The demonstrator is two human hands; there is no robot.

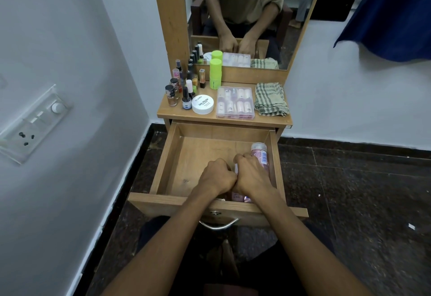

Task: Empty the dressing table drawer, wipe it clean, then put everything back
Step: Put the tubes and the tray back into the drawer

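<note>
In the head view, the drawer [168,162] is seen pulled fully out below the counter [268,120], and most of its floor is bare wood. Both hands are reached into its near right part, at about five o'clock from the drawer's centre. The left hand [218,175] is clenched, with the fingers curled under; whether anything small is held in it cannot be told. The right hand [253,174] is wrapped round a clear bottle with pink contents [260,152], which lies along the right wall at about three o'clock. A few small pinkish items [242,197] are glimpsed below the wrists against the front wall, at six o'clock; what they are cannot be told.

On the counter, at twelve o'clock from the drawer, most of the contents appear already set out: a cluster of nail polish bottles [179,90] at the left, a white round tub [203,104] just beside them, a green cylinder [215,74] behind, a clear plastic case of small bottles [235,103] in the middle, and a folded checked cloth [270,99] at the right.

The emptying is judged nearly finished, only the bottle and the few small items being left inside. The wiping, for which the cloth seems laid ready, is judged not yet begun, and the return of everything is still to follow.
</note>
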